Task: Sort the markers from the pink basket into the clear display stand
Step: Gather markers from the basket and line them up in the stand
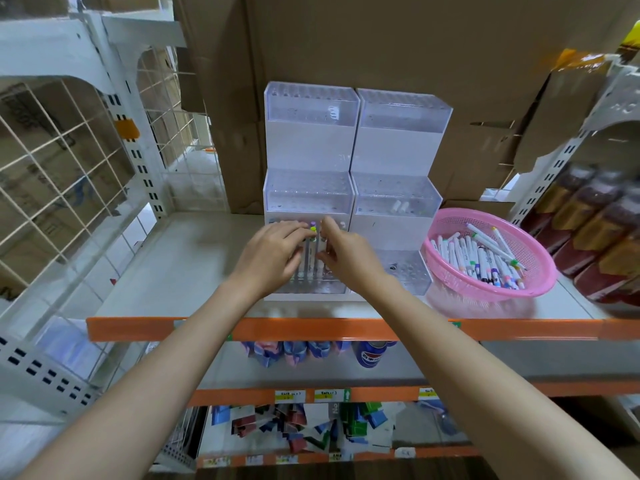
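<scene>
Shop shelf (pixel 194 258) backed by cardboard boxes (pixel 415 46): at the clear stand's (pixel 391 140) lowest tier the left hand (pixel 273 254) rests loose fingers on seated markers (pixel 308 252) while the right hand (pixel 349 252) pinches one marker (pixel 322 244) upright, which I judge needs pressing home before another comes from the pink basket (pixel 543 282).

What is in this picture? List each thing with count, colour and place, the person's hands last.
clear display stand: two three-tier units, clear and white, shelf centre
markers in stand: a few, white with coloured caps, upright in left unit's lowest tier
pink basket: one, pink, right of the stand
markers in basket: many, white with coloured caps, lying loose
shelf: one, pale with orange edge, under the stand
cardboard boxes: several, brown, behind the stand
wire grid panels: a couple, cream, left
bottles: several, dark with gold labels, far right
left hand: touching the standing markers, grip unclear
right hand: pinching one standing marker
</scene>
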A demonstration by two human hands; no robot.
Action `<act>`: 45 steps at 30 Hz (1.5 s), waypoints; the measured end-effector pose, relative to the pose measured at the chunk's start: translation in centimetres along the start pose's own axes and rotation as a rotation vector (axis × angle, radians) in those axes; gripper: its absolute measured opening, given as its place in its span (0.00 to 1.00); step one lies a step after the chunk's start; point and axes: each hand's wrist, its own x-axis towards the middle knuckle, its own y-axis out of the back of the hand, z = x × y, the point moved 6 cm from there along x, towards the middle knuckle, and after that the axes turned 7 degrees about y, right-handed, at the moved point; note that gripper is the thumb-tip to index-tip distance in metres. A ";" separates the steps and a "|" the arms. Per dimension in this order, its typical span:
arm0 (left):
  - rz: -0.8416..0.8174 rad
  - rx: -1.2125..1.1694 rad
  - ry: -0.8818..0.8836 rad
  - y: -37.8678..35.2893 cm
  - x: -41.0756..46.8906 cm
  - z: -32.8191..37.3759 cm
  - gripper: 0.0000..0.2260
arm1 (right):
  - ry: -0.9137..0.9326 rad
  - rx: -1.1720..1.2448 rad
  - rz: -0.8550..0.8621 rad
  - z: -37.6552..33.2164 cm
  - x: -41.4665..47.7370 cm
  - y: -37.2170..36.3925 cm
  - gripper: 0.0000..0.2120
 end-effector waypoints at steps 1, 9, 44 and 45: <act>-0.001 0.002 0.004 0.0 0.0 0.1 0.18 | 0.015 -0.007 0.015 0.0 0.0 0.2 0.13; -0.006 0.012 0.039 0.0 0.1 0.2 0.16 | 0.135 -0.182 0.130 -0.4 0.0 2.6 0.11; -0.608 0.161 0.052 -21.1 14.7 23.4 0.08 | -0.543 -0.368 -0.376 27.1 -13.7 10.8 0.09; -0.621 0.180 0.067 -21.6 14.8 23.4 0.08 | -0.536 -0.365 -0.379 27.3 -13.5 10.6 0.09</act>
